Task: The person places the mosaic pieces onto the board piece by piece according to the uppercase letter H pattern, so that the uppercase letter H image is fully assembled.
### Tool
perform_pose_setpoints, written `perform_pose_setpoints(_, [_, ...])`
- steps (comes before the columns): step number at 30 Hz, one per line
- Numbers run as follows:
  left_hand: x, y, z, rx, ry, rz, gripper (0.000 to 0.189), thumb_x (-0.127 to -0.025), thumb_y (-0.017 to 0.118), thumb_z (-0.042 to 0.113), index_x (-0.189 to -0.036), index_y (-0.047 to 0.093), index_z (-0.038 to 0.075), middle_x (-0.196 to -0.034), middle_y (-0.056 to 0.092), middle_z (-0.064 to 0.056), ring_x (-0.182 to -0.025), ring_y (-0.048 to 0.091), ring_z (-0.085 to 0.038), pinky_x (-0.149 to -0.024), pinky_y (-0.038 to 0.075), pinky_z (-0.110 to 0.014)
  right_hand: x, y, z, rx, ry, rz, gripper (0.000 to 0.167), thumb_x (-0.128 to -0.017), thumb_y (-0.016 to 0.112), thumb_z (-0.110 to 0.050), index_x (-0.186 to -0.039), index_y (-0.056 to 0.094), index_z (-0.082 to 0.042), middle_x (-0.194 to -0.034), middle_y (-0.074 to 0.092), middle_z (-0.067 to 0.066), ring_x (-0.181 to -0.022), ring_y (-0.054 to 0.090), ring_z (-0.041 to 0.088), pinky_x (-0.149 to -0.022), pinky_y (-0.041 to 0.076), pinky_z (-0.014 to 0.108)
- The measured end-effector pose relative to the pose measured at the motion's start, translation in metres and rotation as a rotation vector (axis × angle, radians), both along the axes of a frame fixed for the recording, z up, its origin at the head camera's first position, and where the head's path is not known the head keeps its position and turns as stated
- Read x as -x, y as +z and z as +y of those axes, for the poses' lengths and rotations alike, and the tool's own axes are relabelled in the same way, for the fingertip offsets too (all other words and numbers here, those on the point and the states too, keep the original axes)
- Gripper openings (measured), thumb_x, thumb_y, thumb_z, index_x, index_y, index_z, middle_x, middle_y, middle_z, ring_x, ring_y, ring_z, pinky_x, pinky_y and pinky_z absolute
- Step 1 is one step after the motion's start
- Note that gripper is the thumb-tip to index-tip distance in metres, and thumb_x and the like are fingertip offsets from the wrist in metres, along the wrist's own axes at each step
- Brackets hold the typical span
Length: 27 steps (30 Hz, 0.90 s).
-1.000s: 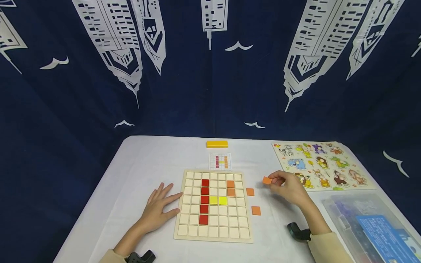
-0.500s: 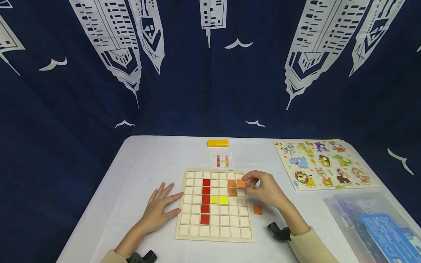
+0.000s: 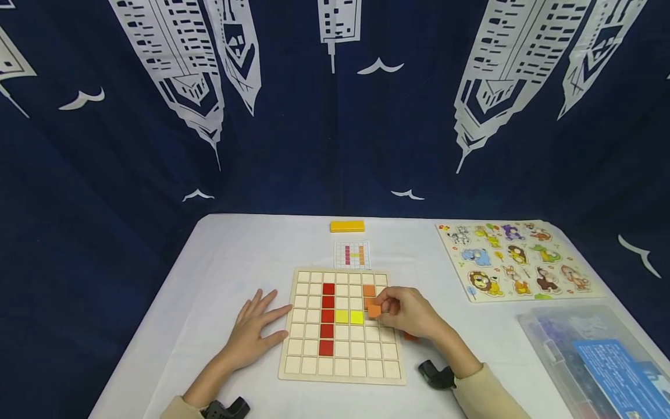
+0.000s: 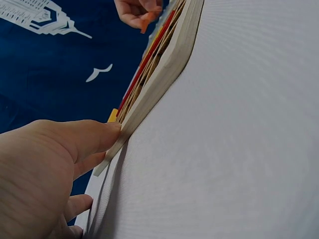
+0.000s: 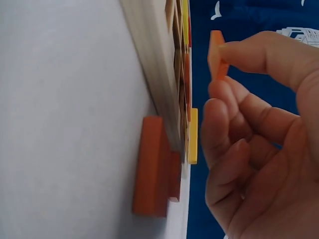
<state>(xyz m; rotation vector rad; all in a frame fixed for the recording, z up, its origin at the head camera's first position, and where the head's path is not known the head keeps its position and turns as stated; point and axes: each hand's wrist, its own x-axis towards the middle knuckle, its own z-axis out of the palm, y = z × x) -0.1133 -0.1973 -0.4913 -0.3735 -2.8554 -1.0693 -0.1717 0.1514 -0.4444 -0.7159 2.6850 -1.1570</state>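
Note:
A wooden grid board (image 3: 361, 368) lies on the white table. It bears a column of red tiles (image 3: 327, 330), two yellow tiles (image 3: 349, 317) and orange tiles (image 3: 369, 290) at its upper right. My right hand (image 3: 410, 312) pinches an orange tile (image 3: 374, 311) between thumb and fingertips, just right of the yellow pair. In the right wrist view that held tile (image 5: 216, 55) is raised off the board. Two more orange tiles (image 5: 151, 167) lie on the table by the board's right edge. My left hand (image 3: 253, 336) is spread flat, its fingers touching the board's left edge.
A small card (image 3: 352, 255) with a coloured grid pattern lies behind the board, and a yellow block (image 3: 347, 226) behind that. At the right are an animal puzzle board (image 3: 515, 262) and a clear plastic box (image 3: 555, 343). A dark blue printed curtain (image 3: 314, 145) hangs at the back.
My right hand has carried the orange tile leftward from the table's right side to above the board, then slightly nearer me. My left hand has stayed at the board's edge.

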Motion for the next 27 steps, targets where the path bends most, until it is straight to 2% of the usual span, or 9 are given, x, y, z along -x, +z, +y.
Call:
perform_pose_setpoints(4, [0.0003, -0.0001, -0.0004, -0.001, 0.0, -0.009, 0.048, -0.085, 0.072, 0.034, -0.13, 0.065, 0.018, -0.155, 0.035, -0.02, -0.148, 0.009, -0.047, -0.116, 0.002, -0.065, -0.0001, -0.0027, -0.0005, -0.013, 0.017, -0.018, 0.021, -0.073, 0.079, -0.004, -0.09, 0.067, -0.008, -0.074, 0.058, -0.004, -0.061, 0.048, 0.004, -0.055, 0.043, 0.018])
perform_pose_setpoints(11, [0.001, 0.0004, -0.0004, 0.01, -0.003, -0.013, 0.049, -0.085, 0.072, 0.035, -0.13, 0.064, 0.018, -0.156, 0.035, -0.02, -0.149, 0.009, -0.047, -0.116, 0.002, -0.065, 0.0004, -0.006, -0.0024, -0.061, 0.022, -0.005, 0.02, -0.073, 0.079, -0.005, -0.087, 0.066, -0.01, -0.072, 0.057, -0.006, -0.061, 0.047, 0.004, -0.055, 0.042, 0.018])
perform_pose_setpoints(27, [0.0007, 0.0023, 0.0002, 0.01, 0.0, -0.02, 0.048, -0.085, 0.073, 0.032, -0.13, 0.065, 0.018, -0.156, 0.035, -0.019, -0.149, 0.009, -0.046, -0.117, 0.002, -0.064, -0.0001, -0.0075, -0.004, -0.097, 0.018, 0.007, 0.021, -0.073, 0.081, -0.005, -0.086, 0.065, -0.012, -0.073, 0.058, -0.004, -0.059, 0.045, 0.003, -0.054, 0.039, 0.018])
